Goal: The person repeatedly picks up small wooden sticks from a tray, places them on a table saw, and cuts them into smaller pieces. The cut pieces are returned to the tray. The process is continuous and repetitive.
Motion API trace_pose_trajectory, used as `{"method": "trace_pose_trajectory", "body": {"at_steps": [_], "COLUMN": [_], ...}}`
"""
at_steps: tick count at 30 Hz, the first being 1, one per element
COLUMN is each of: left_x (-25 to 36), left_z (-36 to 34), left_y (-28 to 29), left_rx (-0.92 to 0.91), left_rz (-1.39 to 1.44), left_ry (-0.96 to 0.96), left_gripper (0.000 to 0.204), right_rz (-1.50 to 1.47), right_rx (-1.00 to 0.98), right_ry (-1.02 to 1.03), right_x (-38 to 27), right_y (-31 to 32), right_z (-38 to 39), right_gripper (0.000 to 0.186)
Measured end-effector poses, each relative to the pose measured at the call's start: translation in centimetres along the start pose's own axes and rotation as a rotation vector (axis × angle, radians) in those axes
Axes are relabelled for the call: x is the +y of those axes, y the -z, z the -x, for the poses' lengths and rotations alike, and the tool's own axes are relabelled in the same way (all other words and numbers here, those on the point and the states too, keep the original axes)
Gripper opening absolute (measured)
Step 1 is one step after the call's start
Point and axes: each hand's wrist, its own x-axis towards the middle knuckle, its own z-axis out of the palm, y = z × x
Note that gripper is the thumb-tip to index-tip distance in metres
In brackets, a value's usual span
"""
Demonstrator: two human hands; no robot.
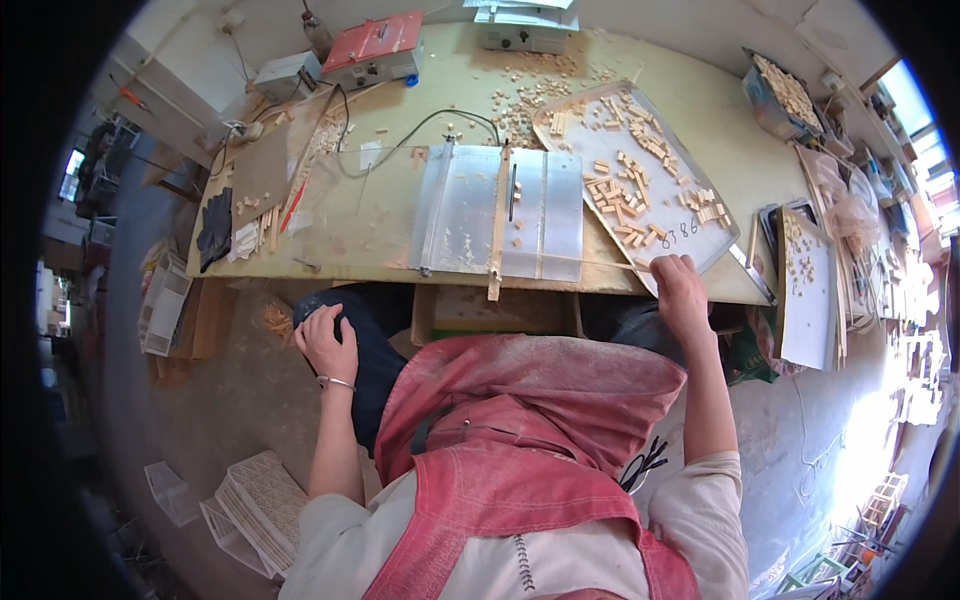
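Wood strip (600,263) pinched in the right hand (680,292) extends over a metal plate (462,200), while the left hand (328,342), its grip loosely spread, rests on one knee (375,316).

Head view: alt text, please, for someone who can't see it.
A person's right hand holds a thin wooden stick extending over a silver metal plate on a workbench; the left hand rests on the dark-trousered left leg. Small wooden blocks lie in a pale tray beyond the right hand.
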Motion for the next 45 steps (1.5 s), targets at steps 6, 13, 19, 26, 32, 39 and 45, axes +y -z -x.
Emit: {"method": "trace_pose_trajectory", "body": {"at_steps": [6,13,19,26,32,39,45], "left_x": [0.4,1.4,1.3,2.0,2.7,3.5,3.4], "left_z": [-0.4,-0.6,-0.7,-1.0,-1.4,-1.6,-1.8], "left_y": [0.4,0.5,0.6,0.2,0.0,-0.2,-0.4], "left_rx": [-0.033,-0.067,-0.067,-0.080,-0.131,-0.158,-0.179], "left_rz": [-0.018,-0.051,-0.085,-0.072,-0.115,-0.170,-0.188], "left_ry": [0.025,0.013,-0.047,-0.051,-0.066,-0.077,-0.095], "left_gripper": [0.023,0.022,0.025,0.022,0.022,0.024,0.023], "right_rz": [-0.032,0.022,-0.030,-0.042,-0.044,0.248,0.176], "right_rx": [0.076,0.068,0.458,0.697,0.643,0.465,0.364], "right_ry": [-0.027,-0.044,-0.241,-0.730,-0.936,-0.662,-0.619], "right_x": [2.0,3.0,1.7,15.9,23.4,19.4,18.5], "right_y": [-0.5,-1.8,-4.0,-2.7,-3.7,-3.1,-5.7], "right_z": [-1.9,-5.0,-7.4,3.8,8.6,-2.0,-6.4], "right_gripper": [0.003,0.006,0.011,0.012,0.019,0.031,0.022]}}
